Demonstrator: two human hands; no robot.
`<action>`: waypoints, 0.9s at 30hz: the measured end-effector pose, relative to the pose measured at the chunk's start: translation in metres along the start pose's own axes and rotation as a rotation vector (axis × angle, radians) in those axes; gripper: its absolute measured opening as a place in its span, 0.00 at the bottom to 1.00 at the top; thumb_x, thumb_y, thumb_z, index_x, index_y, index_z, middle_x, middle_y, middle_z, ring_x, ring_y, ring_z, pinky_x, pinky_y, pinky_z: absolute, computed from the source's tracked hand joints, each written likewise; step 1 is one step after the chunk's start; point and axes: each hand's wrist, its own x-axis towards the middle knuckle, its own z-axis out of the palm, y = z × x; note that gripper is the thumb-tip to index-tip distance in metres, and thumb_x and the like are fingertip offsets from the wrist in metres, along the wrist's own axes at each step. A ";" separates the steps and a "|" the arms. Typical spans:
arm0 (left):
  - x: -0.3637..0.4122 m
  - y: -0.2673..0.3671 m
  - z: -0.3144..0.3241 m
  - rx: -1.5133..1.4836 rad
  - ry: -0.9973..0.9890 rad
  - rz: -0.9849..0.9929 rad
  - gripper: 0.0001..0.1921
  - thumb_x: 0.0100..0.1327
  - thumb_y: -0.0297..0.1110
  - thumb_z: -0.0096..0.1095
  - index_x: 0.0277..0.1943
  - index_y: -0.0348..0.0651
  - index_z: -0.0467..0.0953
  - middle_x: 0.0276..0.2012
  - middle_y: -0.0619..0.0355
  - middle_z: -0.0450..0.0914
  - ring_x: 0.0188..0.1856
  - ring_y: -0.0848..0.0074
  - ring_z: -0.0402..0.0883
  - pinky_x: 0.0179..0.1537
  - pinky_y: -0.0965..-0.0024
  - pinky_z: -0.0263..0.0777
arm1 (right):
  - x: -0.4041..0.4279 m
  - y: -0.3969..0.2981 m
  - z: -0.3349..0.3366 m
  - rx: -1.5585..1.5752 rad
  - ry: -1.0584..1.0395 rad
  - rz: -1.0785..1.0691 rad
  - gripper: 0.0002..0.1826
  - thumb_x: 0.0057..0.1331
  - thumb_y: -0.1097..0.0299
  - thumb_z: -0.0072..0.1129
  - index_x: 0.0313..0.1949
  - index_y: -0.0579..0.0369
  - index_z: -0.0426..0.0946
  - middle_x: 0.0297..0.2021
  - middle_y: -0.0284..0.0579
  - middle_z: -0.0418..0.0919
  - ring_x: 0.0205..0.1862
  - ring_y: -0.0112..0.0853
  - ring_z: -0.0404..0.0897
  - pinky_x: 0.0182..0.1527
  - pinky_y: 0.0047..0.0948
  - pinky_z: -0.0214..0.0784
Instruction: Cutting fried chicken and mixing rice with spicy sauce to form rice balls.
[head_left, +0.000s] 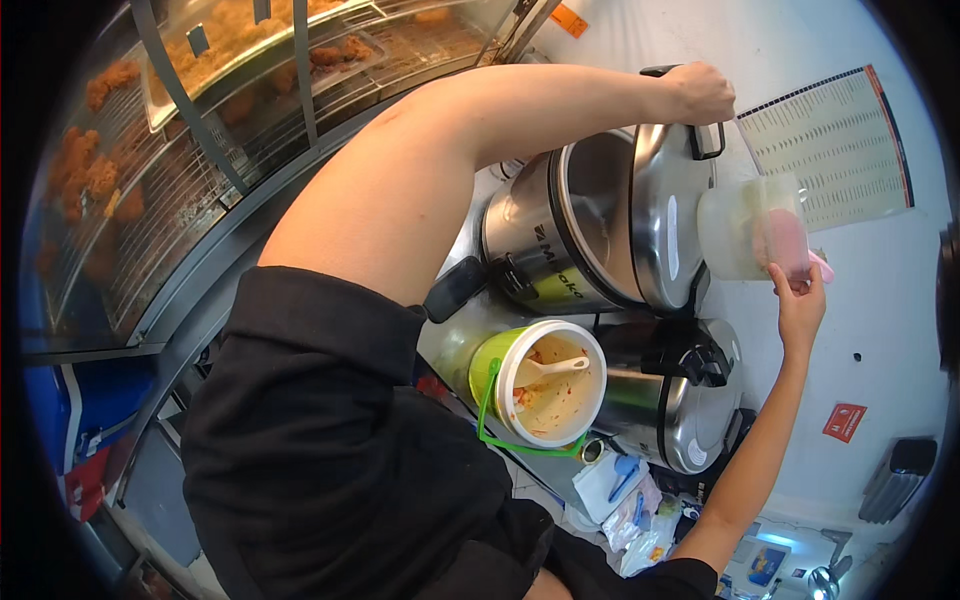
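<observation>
The view is turned on its side, so the wall is at right. My left hand (701, 91) grips the handle of the steel lid (667, 247) of a large Miyako rice cooker (517, 225). The lid is raised, and part of the pot's inside (600, 202) shows; its contents are hard to make out. My right hand (801, 300) holds a translucent plastic container (727, 232) by its edge, beside the lid. Something pink (784, 236) shows through the container, and a pink handle (821, 266) sticks out near my fingers.
Beside the cooker stands a second, closed rice cooker (697, 420). In front is a lime-green bucket (491, 356) with a white scoop (559, 366) and food residue. A glass display case (225, 150) of fried chicken is on my left. A printed sheet (832, 150) hangs on the wall.
</observation>
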 end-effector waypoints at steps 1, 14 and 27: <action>-0.001 0.002 -0.004 0.083 0.005 0.010 0.04 0.52 0.28 0.61 0.27 0.41 0.82 0.32 0.54 0.85 0.34 0.66 0.86 0.33 0.65 0.81 | 0.000 -0.003 0.000 0.012 -0.003 0.004 0.18 0.59 0.64 0.72 0.41 0.59 0.74 0.28 0.37 0.79 0.28 0.22 0.76 0.33 0.22 0.68; -0.128 -0.005 0.102 -0.107 0.014 -0.236 0.07 0.57 0.30 0.56 0.33 0.41 0.82 0.41 0.53 0.80 0.45 0.64 0.82 0.45 0.64 0.78 | -0.019 -0.029 0.073 0.033 -0.037 -0.218 0.19 0.56 0.70 0.73 0.41 0.62 0.73 0.35 0.42 0.76 0.28 0.26 0.76 0.34 0.27 0.71; -0.311 0.119 -0.041 -0.648 0.619 -0.913 0.08 0.58 0.35 0.66 0.30 0.39 0.81 0.33 0.50 0.81 0.37 0.57 0.80 0.42 0.57 0.72 | -0.084 -0.038 0.046 0.363 0.059 -0.296 0.27 0.67 0.74 0.61 0.64 0.57 0.65 0.62 0.42 0.69 0.42 0.25 0.74 0.45 0.23 0.69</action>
